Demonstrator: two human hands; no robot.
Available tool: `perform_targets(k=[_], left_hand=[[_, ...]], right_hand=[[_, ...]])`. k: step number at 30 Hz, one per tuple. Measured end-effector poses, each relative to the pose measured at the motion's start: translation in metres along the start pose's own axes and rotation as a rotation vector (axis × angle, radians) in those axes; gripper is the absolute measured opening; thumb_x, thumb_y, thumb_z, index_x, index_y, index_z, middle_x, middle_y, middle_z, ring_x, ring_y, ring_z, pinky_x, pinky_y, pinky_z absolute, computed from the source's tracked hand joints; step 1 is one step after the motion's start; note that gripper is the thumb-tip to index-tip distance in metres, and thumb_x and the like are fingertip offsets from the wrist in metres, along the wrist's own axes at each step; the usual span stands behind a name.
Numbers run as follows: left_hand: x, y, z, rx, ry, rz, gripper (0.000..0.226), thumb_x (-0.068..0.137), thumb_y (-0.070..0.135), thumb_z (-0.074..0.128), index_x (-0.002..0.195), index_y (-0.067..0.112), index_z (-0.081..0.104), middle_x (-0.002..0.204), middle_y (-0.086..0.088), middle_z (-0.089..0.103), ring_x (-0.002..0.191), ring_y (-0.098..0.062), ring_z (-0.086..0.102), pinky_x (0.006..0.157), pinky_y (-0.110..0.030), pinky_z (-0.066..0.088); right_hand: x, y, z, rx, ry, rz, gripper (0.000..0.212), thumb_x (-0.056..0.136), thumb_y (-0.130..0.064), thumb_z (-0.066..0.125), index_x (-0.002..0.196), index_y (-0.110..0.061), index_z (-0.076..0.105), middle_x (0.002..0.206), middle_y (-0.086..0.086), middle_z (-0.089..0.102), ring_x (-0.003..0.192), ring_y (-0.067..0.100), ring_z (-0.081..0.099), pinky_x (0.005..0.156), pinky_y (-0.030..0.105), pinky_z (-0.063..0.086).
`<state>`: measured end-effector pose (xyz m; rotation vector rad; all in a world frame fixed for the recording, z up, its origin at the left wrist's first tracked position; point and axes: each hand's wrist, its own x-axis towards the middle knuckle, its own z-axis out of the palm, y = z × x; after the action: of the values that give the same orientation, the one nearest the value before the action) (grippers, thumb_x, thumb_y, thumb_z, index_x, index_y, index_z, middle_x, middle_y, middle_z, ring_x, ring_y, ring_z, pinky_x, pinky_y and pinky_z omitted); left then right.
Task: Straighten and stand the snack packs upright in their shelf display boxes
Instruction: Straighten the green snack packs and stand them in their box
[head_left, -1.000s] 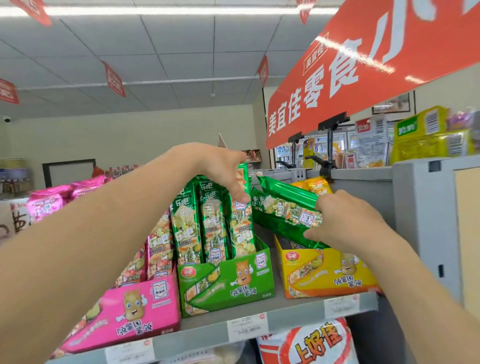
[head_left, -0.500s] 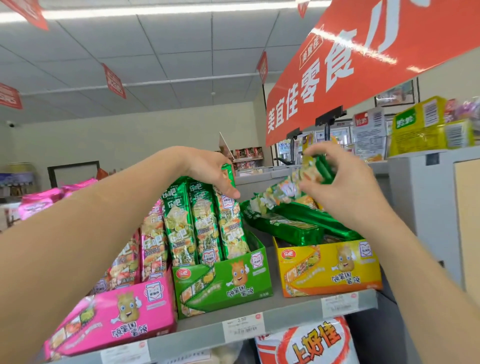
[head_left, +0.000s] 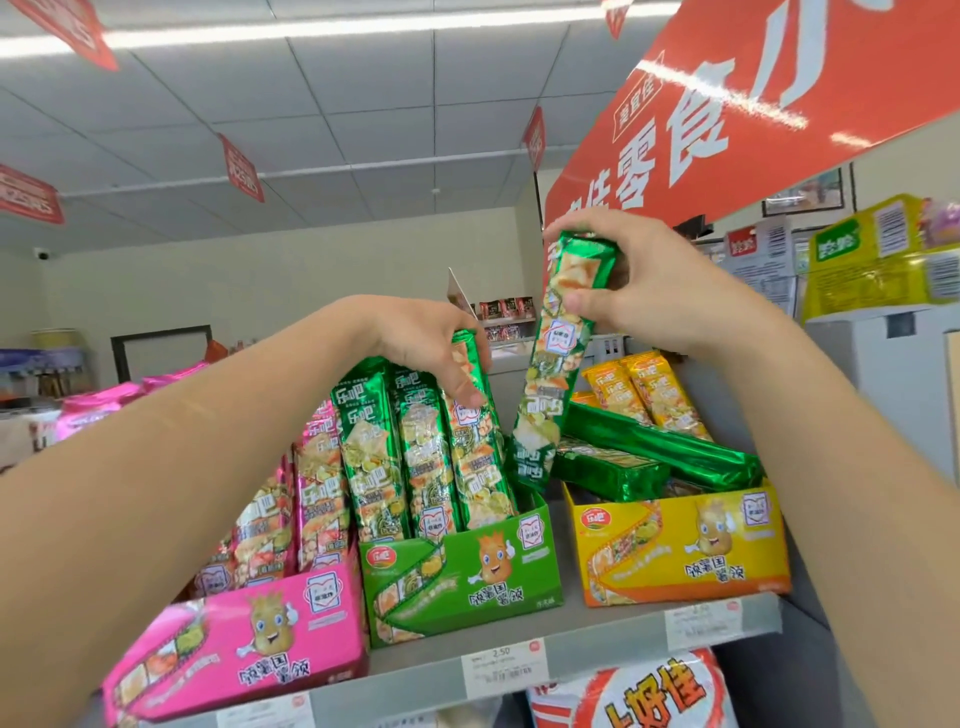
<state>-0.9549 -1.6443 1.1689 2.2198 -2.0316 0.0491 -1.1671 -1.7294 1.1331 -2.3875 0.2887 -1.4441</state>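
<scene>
Head view: right hand (head_left: 660, 296) pinches a green pack (head_left: 550, 395) near its top, almost upright, its lower end at the green box's (head_left: 467, 571) right corner; left hand (head_left: 426, 348) grips the rightmost standing pack (head_left: 478, 457).

A grey shelf (head_left: 587, 626) carries three cardboard display boxes in a row: a pink box (head_left: 234, 644) at the left, a green box (head_left: 467, 571) just beside it, and a yellow box (head_left: 685, 551) at the right. A bare strip of shelf shows between the last two. White price labels (head_left: 503, 667) sit along its front lip.
</scene>
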Motion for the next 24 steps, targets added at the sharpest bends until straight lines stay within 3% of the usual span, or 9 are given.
perform_targets(k=[3, 6, 10, 14, 16, 20, 22, 24], left_hand=[[0.001, 0.000, 0.002, -0.043, -0.028, 0.005, 0.045, 0.071, 0.027, 0.085, 0.109, 0.024, 0.061, 0.095, -0.003, 0.066, 0.080, -0.003, 0.060, 0.070, -0.023, 0.037], [0.002, 0.000, 0.002, -0.053, -0.044, -0.001, 0.041, 0.072, 0.022, 0.084, 0.106, 0.023, 0.061, 0.080, 0.002, 0.067, 0.063, 0.006, 0.059, 0.069, -0.021, 0.036], [-0.001, -0.003, -0.001, -0.071, -0.025, 0.007, 0.038, 0.074, 0.021, 0.083, 0.105, 0.022, 0.061, 0.086, 0.008, 0.065, 0.085, -0.009, 0.061, 0.091, -0.028, 0.037], [-0.003, -0.002, -0.002, -0.264, -0.016, 0.032, 0.038, 0.073, 0.046, 0.076, 0.099, 0.021, 0.063, 0.078, 0.013, 0.065, 0.071, 0.002, 0.058, 0.080, -0.028, 0.039], [-0.003, -0.001, -0.005, -0.381, -0.061, 0.020, 0.039, 0.072, 0.044, 0.069, 0.101, 0.019, 0.065, 0.089, 0.013, 0.070, 0.083, -0.002, 0.063, 0.082, -0.027, 0.040], [0.009, -0.004, -0.015, -0.480, -0.098, -0.069, 0.037, 0.081, 0.036, 0.069, 0.112, 0.016, 0.067, 0.107, 0.005, 0.071, 0.104, -0.017, 0.061, 0.099, -0.036, 0.041], [0.021, -0.001, -0.014, -0.493, -0.058, -0.168, 0.033, 0.090, 0.030, 0.060, 0.117, 0.010, 0.063, 0.100, -0.004, 0.065, 0.089, -0.020, 0.059, 0.085, -0.033, 0.047], [0.031, 0.005, -0.010, -0.348, -0.092, -0.237, 0.021, 0.094, 0.022, 0.054, 0.112, 0.011, 0.055, 0.097, -0.011, 0.055, 0.080, -0.019, 0.052, 0.070, -0.027, 0.044]], right_hand=[[0.004, 0.000, 0.019, 0.033, -0.096, 0.024, 0.050, 0.084, 0.000, 0.069, 0.125, -0.024, 0.055, 0.108, -0.005, 0.061, 0.100, 0.021, 0.063, 0.091, 0.046, 0.054], [0.011, -0.004, 0.025, 0.133, -0.117, 0.072, 0.043, 0.085, 0.005, 0.066, 0.116, -0.023, 0.055, 0.104, 0.006, 0.065, 0.097, 0.032, 0.067, 0.078, 0.050, 0.059], [0.025, -0.007, 0.017, 0.260, -0.097, 0.090, 0.044, 0.086, 0.008, 0.063, 0.103, -0.031, 0.058, 0.099, 0.009, 0.067, 0.082, 0.018, 0.068, 0.060, 0.030, 0.060], [0.025, -0.002, 0.031, 0.293, -0.204, 0.141, 0.042, 0.089, 0.009, 0.059, 0.109, -0.027, 0.057, 0.094, 0.008, 0.065, 0.079, 0.017, 0.064, 0.069, 0.036, 0.060], [0.024, 0.001, 0.034, 0.320, -0.226, 0.177, 0.039, 0.091, 0.008, 0.057, 0.112, -0.025, 0.056, 0.095, 0.006, 0.066, 0.081, 0.016, 0.064, 0.066, 0.033, 0.059], [0.025, 0.005, 0.026, 0.376, -0.150, 0.177, 0.044, 0.089, 0.009, 0.058, 0.107, -0.031, 0.056, 0.098, 0.013, 0.069, 0.080, 0.016, 0.066, 0.058, 0.027, 0.056], [0.021, 0.010, 0.024, 0.448, -0.072, 0.197, 0.048, 0.088, 0.008, 0.061, 0.107, -0.036, 0.056, 0.100, 0.015, 0.071, 0.081, 0.017, 0.068, 0.066, 0.036, 0.061], [0.014, 0.016, 0.026, 0.442, -0.043, 0.223, 0.053, 0.086, 0.005, 0.063, 0.113, -0.040, 0.054, 0.102, 0.014, 0.071, 0.085, 0.021, 0.066, 0.077, 0.048, 0.058]])
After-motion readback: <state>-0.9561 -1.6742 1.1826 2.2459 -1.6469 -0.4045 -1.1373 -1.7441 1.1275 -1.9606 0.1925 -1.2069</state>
